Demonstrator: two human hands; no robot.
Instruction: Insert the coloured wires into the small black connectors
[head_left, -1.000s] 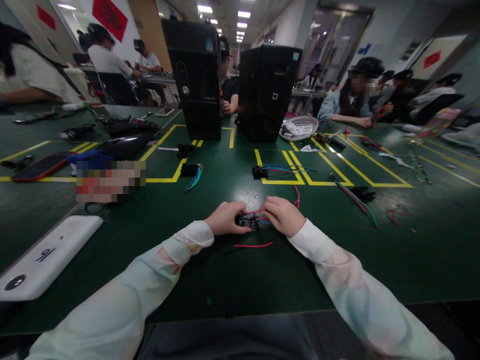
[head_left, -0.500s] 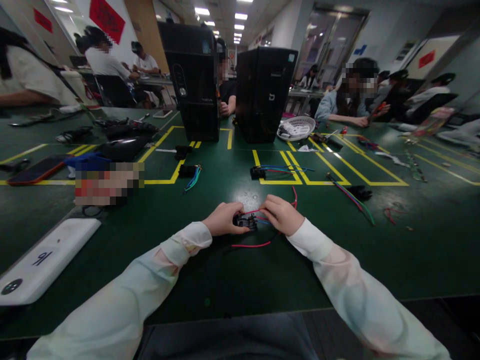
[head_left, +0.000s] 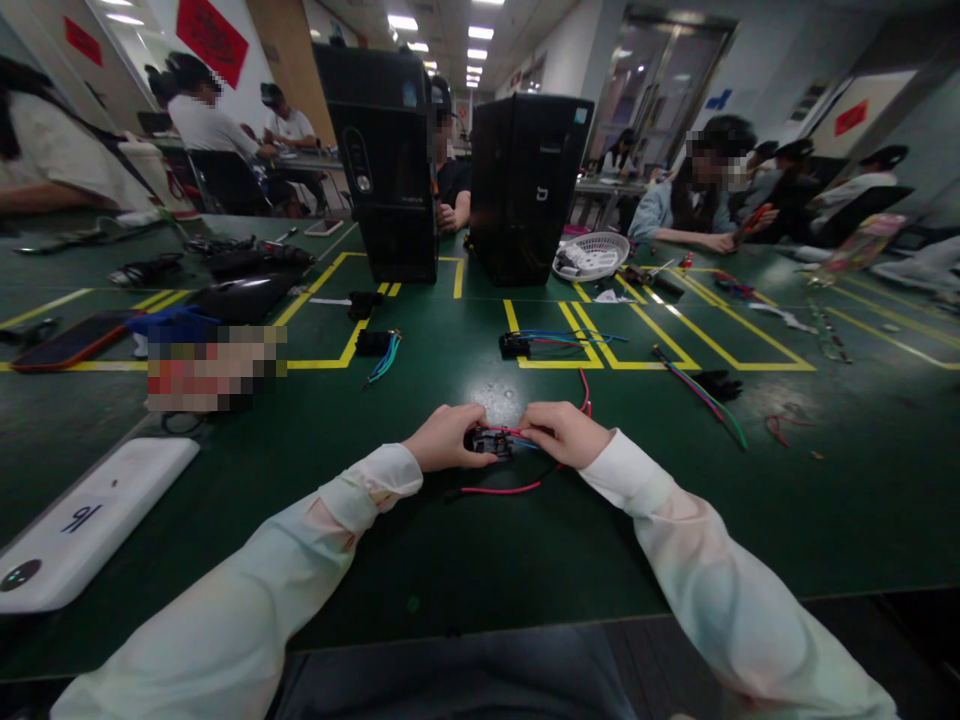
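Note:
My left hand (head_left: 448, 437) grips a small black part (head_left: 495, 443) by its left end, above the green table. My right hand (head_left: 561, 432) pinches a red wire (head_left: 511, 431) at the right side of that part. Blue wire also shows beside the right fingertips. A loose red wire (head_left: 501, 490) lies just below the hands, and another red wire (head_left: 585, 390) curves up behind my right hand. Farther back lie a black connector with blue and red wires (head_left: 515, 345) and one with green-blue wires (head_left: 373, 343).
Two black computer towers (head_left: 386, 170) (head_left: 529, 190) stand at the back, with a white basket (head_left: 592, 256) beside them. A white device (head_left: 97, 520) lies at the left. Wires (head_left: 705, 400) and black parts lie to the right. Several people sit around.
My right hand has shifted slightly down, its fingers lower over the black part. The red wire now lies closer along the part. My left hand has barely moved.

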